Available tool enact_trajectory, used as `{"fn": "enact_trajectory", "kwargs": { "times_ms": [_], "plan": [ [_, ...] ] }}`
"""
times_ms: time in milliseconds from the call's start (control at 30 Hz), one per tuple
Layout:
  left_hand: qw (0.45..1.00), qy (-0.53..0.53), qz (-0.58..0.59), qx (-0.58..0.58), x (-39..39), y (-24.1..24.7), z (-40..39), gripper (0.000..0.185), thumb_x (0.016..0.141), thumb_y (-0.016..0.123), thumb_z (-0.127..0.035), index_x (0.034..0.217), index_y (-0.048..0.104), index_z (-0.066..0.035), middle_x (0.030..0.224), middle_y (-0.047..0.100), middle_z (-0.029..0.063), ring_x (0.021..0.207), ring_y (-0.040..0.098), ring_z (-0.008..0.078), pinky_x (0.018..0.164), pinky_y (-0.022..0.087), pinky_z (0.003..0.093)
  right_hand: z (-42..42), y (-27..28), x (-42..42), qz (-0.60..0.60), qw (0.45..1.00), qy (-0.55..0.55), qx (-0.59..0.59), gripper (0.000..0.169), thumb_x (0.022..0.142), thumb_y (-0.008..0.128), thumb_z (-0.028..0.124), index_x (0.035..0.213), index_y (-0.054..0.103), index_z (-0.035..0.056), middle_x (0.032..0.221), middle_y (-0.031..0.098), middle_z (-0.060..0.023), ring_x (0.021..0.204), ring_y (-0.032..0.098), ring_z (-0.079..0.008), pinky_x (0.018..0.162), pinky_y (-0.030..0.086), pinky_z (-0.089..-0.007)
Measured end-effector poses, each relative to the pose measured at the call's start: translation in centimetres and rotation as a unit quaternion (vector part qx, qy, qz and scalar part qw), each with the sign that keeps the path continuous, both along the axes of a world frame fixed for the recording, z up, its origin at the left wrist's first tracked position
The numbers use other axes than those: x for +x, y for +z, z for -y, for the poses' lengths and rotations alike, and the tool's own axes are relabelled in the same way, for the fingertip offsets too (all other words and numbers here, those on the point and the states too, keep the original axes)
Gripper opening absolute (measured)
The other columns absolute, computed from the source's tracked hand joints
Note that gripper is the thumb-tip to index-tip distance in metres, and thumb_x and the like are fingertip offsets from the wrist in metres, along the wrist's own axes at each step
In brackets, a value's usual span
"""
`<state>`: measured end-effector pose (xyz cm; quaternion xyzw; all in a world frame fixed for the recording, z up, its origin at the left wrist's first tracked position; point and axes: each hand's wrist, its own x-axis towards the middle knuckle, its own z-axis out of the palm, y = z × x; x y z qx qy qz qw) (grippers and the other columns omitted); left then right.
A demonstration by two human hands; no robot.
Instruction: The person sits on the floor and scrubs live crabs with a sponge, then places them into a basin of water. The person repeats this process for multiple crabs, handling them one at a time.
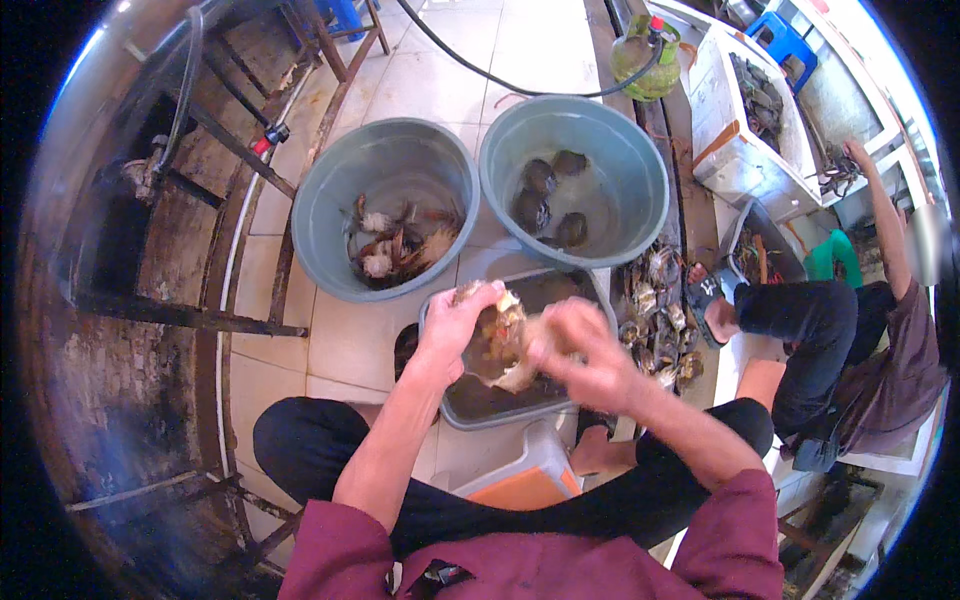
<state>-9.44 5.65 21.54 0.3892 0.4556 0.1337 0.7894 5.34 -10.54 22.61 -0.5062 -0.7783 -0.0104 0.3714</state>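
Note:
My left hand (448,330) grips an opened crab body (502,330), its inside showing pale and yellowish. My right hand (589,352) is blurred by motion at the crab's right side, fingers bent beside a tan piece (534,341); whether they hold it is unclear. Below both hands a grey rectangular tub (517,418) contains murky brown water. Just beyond it, a round grey-blue basin (319,247) on the left holds crab parts (390,251) with legs. In the other round basin (637,232), several dark rounded pieces, apparently crab shells (534,206), lie in water.
Many crab pieces (660,315) are heaped on the floor at the right. A green gas cylinder (643,64) with a black hose stands behind. A seated person (862,360) reaches toward a white foam box (739,161) of dark crabs. Wooden framing (195,322) runs along the left.

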Motion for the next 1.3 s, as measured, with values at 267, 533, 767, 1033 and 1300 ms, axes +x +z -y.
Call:
{"fn": "enact_trajectory", "kwargs": {
  "times_ms": [267, 533, 767, 1033, 1300],
  "plan": [
    [1.0, 0.004, 0.0, 0.018, 0.3, -0.2, 0.0, 0.02, 0.085, 0.076, -0.024, 0.087, 0.071, -0.005, 0.083, 0.069, 0.0013, 0.073, 0.063, 0.011, 0.068, 0.051, 0.0307, 0.9, -1.2, -0.5, 0.016, 1.0, 0.015, -0.02, 0.051, 0.071, 0.07, 0.006, 0.122, 0.066, 0.0087, 0.124, 0.055, -0.023, 0.113, 0.056, -0.0425, 0.097, 0.048, -0.0542],
    [1.0, 0.001, -0.006, 0.023, 0.3, 0.5, 0.1, 0.019, 0.085, 0.076, -0.024, 0.086, 0.071, -0.005, 0.082, 0.069, 0.0004, 0.071, 0.062, 0.0098, 0.068, 0.05, 0.0301, 0.7, -1.3, -0.4, -0.029, 0.994, -0.028, -0.099, 0.051, 0.077, 0.071, 0.01, 0.127, 0.067, 0.0126, 0.126, 0.057, -0.0204, 0.115, 0.057, -0.0379, 0.101, 0.046, -0.0558],
    [0.999, 0.028, -0.002, 0.032, 0.2, -0.3, 0.4, 0.018, 0.086, 0.076, -0.023, 0.087, 0.071, -0.006, 0.081, 0.069, 0.0, 0.073, 0.061, 0.0092, 0.069, 0.049, 0.0293, 1.3, -1.0, -1.6, -0.015, 0.998, 0.048, -0.047, 0.057, 0.073, 0.071, 0.007, 0.13, 0.065, 0.0122, 0.124, 0.058, -0.0212, 0.114, 0.057, -0.0354, 0.101, 0.046, -0.0539],
    [0.998, 0.046, 0.006, 0.041, 0.2, 0.5, -0.1, 0.019, 0.085, 0.076, -0.025, 0.087, 0.071, -0.006, 0.082, 0.069, 0.0, 0.073, 0.062, 0.0093, 0.07, 0.05, 0.0295, 0.5, -1.6, -0.2, -0.025, 0.999, -0.024, -0.036, 0.055, 0.07, 0.075, 0.008, 0.124, 0.066, 0.0097, 0.119, 0.059, -0.0185, 0.111, 0.058, -0.0389, 0.091, 0.05, -0.0497],
    [0.999, 0.025, -0.019, -0.016, -0.2, 1.0, 0.7, 0.02, 0.085, 0.076, -0.024, 0.091, 0.071, -0.006, 0.087, 0.069, 0.0008, 0.077, 0.064, 0.0107, 0.076, 0.051, 0.0296, 2.1, -0.9, -2.8, 0.031, 0.999, 0.007, -0.008, 0.046, 0.073, 0.074, 0.009, 0.119, 0.069, 0.0126, 0.119, 0.059, -0.0192, 0.11, 0.059, -0.0376, 0.093, 0.05, -0.0529]
  ]
}}
